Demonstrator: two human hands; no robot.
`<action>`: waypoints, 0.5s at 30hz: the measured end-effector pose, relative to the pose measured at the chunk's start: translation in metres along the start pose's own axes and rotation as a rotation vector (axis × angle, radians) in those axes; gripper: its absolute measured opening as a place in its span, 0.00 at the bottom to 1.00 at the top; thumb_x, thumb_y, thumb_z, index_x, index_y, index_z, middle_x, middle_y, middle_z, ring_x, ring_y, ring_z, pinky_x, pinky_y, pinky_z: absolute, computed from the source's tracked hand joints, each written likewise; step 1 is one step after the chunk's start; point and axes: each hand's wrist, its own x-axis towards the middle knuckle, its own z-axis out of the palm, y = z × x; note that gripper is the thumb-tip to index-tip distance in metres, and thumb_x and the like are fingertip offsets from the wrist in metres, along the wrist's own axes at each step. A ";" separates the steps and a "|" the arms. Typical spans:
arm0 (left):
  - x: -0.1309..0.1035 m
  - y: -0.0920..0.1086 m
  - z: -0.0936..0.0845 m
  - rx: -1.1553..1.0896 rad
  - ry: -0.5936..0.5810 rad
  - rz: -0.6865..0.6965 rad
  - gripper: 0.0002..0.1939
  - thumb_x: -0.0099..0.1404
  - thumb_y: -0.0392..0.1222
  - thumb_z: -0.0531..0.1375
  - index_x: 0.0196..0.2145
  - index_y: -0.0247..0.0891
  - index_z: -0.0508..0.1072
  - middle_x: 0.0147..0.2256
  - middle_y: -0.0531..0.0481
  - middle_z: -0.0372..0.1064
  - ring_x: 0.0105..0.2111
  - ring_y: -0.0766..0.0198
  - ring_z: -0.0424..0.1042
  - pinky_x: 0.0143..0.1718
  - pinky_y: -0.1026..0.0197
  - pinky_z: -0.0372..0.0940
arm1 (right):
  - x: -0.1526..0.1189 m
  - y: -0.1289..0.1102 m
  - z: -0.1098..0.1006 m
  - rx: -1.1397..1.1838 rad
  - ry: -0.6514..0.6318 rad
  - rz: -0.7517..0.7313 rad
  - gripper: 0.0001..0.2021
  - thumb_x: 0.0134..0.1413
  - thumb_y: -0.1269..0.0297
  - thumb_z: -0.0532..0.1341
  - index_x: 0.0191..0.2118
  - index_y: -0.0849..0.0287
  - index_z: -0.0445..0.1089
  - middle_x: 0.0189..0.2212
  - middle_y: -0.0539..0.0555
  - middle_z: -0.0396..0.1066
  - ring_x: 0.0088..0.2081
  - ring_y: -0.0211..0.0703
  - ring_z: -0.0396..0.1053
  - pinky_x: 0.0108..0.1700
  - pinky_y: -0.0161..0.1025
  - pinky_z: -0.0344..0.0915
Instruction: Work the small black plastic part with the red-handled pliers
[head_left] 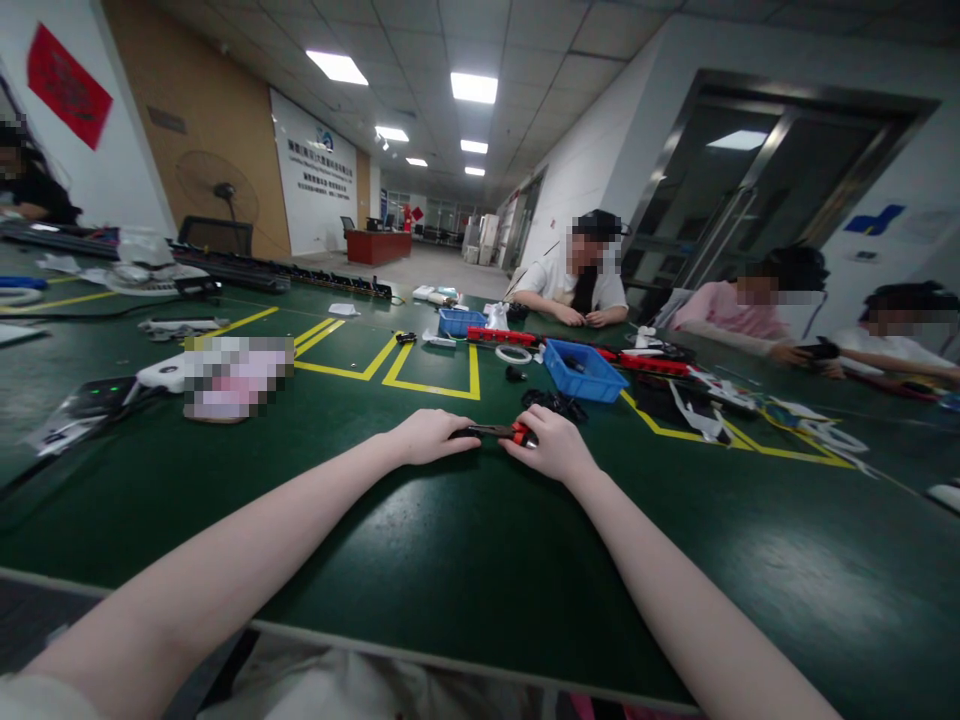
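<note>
Red-handled pliers (519,434) are in the grip of my right hand (553,446), just above the green table (465,560). Their dark jaws point left, toward my left hand (429,437). The fingers of that hand are closed on a small black part (466,433), which meets the tip of the pliers. Most of this part is hidden by the fingers, so its kind does not show. Beyond my right hand lies a tangle of black cables (553,404).
A blue bin (582,372) and a smaller blue bin (459,321) stand ahead, near a long red strip (517,338). At left lies a pink phone-shaped object (236,380) beside a white device (161,372). Several people sit across the table; one (574,280) faces me.
</note>
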 end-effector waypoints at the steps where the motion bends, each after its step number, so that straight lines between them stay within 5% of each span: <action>1: 0.000 0.000 0.000 -0.004 -0.001 0.000 0.24 0.71 0.57 0.47 0.53 0.41 0.70 0.43 0.45 0.75 0.41 0.54 0.75 0.38 0.60 0.65 | 0.000 0.000 0.000 -0.002 0.000 0.000 0.15 0.54 0.49 0.59 0.31 0.57 0.67 0.31 0.55 0.67 0.33 0.43 0.65 0.35 0.38 0.61; 15: -0.001 0.002 -0.001 0.003 0.005 0.009 0.23 0.71 0.57 0.47 0.50 0.41 0.71 0.42 0.46 0.75 0.40 0.55 0.75 0.38 0.61 0.65 | -0.001 0.000 -0.002 0.027 -0.046 0.037 0.15 0.54 0.49 0.60 0.31 0.57 0.67 0.32 0.53 0.66 0.33 0.41 0.65 0.33 0.36 0.59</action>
